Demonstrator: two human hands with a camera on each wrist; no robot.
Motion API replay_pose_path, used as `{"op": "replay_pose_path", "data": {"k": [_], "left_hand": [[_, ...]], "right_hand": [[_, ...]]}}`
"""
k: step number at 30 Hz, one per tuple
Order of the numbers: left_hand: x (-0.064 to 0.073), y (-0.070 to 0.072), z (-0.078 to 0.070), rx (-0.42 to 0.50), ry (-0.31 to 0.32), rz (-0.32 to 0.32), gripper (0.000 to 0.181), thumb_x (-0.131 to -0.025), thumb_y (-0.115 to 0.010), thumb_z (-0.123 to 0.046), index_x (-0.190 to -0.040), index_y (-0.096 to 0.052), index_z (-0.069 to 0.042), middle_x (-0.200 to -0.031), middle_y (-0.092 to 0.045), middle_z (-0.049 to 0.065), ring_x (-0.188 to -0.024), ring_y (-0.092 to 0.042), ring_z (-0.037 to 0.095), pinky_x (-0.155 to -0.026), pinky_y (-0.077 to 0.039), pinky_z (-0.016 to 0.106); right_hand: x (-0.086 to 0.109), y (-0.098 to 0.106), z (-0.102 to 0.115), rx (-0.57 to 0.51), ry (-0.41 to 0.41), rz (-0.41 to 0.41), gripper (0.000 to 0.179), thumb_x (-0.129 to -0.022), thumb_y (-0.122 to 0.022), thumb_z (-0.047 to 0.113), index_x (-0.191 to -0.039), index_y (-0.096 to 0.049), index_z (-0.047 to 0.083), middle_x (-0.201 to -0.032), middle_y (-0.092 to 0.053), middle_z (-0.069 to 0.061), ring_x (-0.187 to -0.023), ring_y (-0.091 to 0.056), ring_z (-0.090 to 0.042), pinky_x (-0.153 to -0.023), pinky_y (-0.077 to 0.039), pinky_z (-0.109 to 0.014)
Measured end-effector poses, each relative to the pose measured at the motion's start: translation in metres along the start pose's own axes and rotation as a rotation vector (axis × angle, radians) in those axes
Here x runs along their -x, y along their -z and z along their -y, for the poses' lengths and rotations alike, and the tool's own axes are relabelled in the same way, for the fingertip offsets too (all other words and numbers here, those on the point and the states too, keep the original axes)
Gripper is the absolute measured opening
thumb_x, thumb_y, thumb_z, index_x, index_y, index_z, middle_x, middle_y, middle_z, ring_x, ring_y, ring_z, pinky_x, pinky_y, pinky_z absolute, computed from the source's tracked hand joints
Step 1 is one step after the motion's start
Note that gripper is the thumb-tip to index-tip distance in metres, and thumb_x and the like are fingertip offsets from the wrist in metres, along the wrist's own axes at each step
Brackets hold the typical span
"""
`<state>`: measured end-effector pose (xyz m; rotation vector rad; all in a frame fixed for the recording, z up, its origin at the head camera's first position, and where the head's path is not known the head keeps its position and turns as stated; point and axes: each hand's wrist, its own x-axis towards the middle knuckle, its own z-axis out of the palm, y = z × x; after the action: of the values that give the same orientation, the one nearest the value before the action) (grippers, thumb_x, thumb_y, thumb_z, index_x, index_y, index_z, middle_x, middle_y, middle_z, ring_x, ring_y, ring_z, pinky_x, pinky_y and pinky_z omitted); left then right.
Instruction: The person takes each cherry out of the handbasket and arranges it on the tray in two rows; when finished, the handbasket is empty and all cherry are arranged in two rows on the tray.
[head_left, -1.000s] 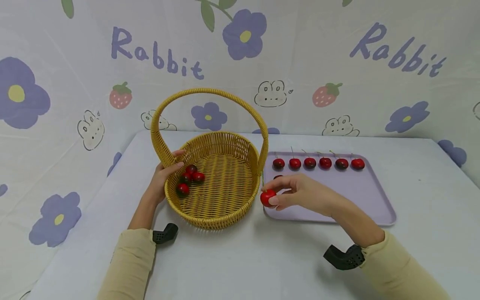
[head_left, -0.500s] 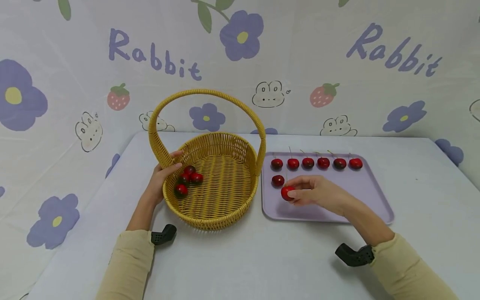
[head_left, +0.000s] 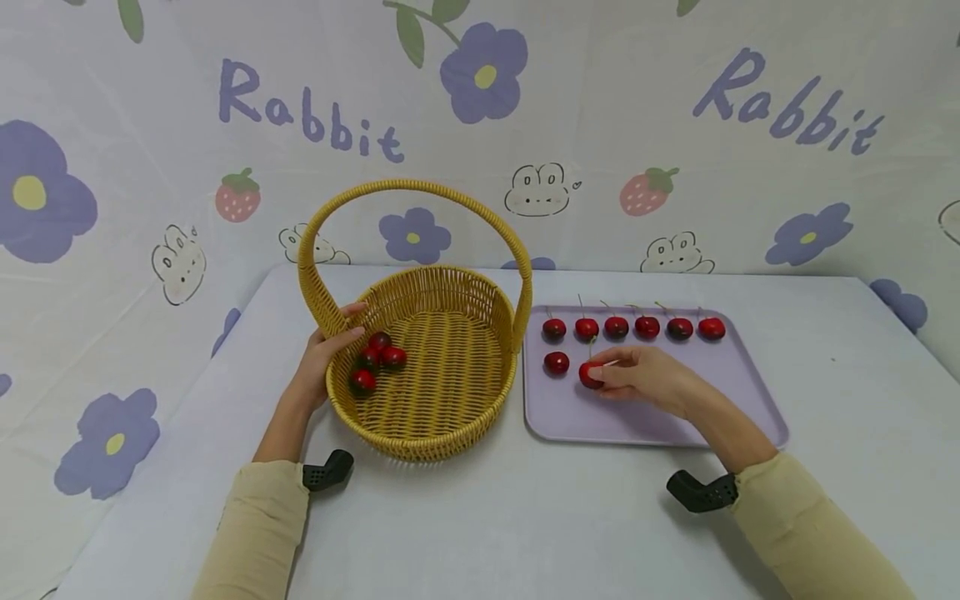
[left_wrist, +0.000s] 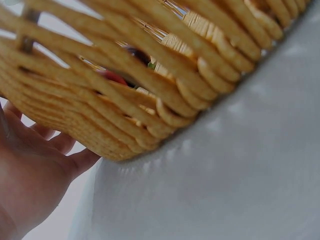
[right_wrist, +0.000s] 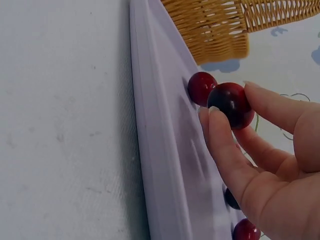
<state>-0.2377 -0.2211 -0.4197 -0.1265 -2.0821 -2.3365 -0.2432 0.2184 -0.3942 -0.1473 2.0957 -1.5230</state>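
Observation:
My right hand point(head_left: 651, 379) pinches a dark red cherry point(right_wrist: 231, 105) between thumb and fingertips, close over the lilac tray point(head_left: 720, 417). Just left of it lies another cherry point(head_left: 557, 363), alone at the start of a second row. Along the tray's far side runs a row of several stemmed cherries point(head_left: 647, 327). On the left, my left hand point(head_left: 318, 364) holds the side of a yellow wicker basket point(head_left: 438, 437), thumb over the rim by the handle's base. Inside, several cherries point(head_left: 393, 357) are bunched near that hand. The left wrist view shows fingers against the outer weave point(left_wrist: 115, 115).
The basket's tall arched handle point(head_left: 420, 185) rises above the table point(head_left: 480, 525). The tray stands close to the basket's right side. Behind the table hangs a white cloth point(head_left: 585, 100) printed with flowers and rabbits.
My right hand has carried the cherry rightward from beside the basket to over the tray, then lowered it beside the second-row cherry. My left hand keeps its hold on the basket.

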Motion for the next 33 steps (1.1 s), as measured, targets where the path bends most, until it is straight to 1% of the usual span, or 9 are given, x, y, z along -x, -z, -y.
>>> {"op": "replay_pose_path", "data": {"k": [3, 6, 12, 18, 26, 33], "left_hand": [[0.000, 0.000, 0.000, 0.002, -0.001, 0.001, 0.047, -0.097, -0.048, -0.010, -0.141, -0.036, 0.002, -0.145, -0.033, 0.015, -0.131, -0.033, 0.026, -0.110, -0.022, 0.039], [0.000, 0.000, 0.000, 0.000, -0.004, -0.002, 0.047, -0.097, -0.048, -0.010, -0.141, -0.036, 0.002, -0.144, -0.033, 0.015, -0.130, -0.034, 0.026, -0.110, -0.022, 0.039], [0.000, 0.001, 0.001, 0.000, 0.003, -0.005, 0.047, -0.097, -0.049, -0.011, -0.141, -0.037, 0.001, -0.144, -0.033, 0.015, -0.130, -0.034, 0.025, -0.110, -0.022, 0.038], [0.000, 0.001, 0.002, -0.007, -0.001, -0.004, 0.048, -0.097, -0.049, -0.010, -0.141, -0.036, 0.002, -0.143, -0.034, 0.015, -0.130, -0.034, 0.026, -0.110, -0.022, 0.039], [0.000, 0.001, 0.001, -0.014, 0.001, -0.002, 0.048, -0.097, -0.049, -0.011, -0.141, -0.036, 0.002, -0.144, -0.033, 0.015, -0.130, -0.034, 0.027, -0.110, -0.022, 0.039], [0.000, 0.001, 0.001, -0.013, -0.004, 0.002, 0.048, -0.097, -0.048, -0.010, -0.142, -0.035, 0.002, -0.144, -0.033, 0.016, -0.130, -0.034, 0.027, -0.110, -0.022, 0.039]], "right_hand": [[-0.005, 0.001, 0.000, -0.011, -0.030, -0.024, 0.050, -0.091, -0.067, 0.019, -0.128, -0.049, -0.009, -0.118, -0.053, -0.019, -0.093, -0.061, -0.018, -0.085, -0.050, -0.030], [-0.009, 0.001, 0.001, -0.001, -0.044, -0.042, 0.050, -0.091, -0.067, 0.018, -0.128, -0.049, -0.010, -0.117, -0.054, -0.018, -0.092, -0.061, -0.017, -0.084, -0.051, -0.030], [-0.016, -0.001, 0.005, 0.018, -0.062, -0.073, 0.048, -0.090, -0.067, 0.018, -0.126, -0.051, -0.010, -0.106, -0.059, -0.013, -0.084, -0.060, -0.015, -0.080, -0.052, -0.028], [-0.018, -0.003, 0.008, 0.043, -0.068, -0.102, 0.046, -0.091, -0.067, 0.017, -0.123, -0.051, -0.012, -0.102, -0.062, -0.011, -0.082, -0.059, -0.015, -0.078, -0.053, -0.028], [-0.020, -0.004, 0.008, 0.094, -0.073, -0.150, 0.042, -0.089, -0.069, 0.020, -0.116, -0.058, -0.011, -0.095, -0.064, -0.010, -0.077, -0.062, -0.013, -0.074, -0.054, -0.027], [-0.020, -0.005, 0.013, 0.138, -0.101, -0.169, 0.041, -0.090, -0.069, 0.019, -0.116, -0.060, -0.010, -0.094, -0.067, -0.008, -0.077, -0.061, -0.013, -0.074, -0.054, -0.027]]}}
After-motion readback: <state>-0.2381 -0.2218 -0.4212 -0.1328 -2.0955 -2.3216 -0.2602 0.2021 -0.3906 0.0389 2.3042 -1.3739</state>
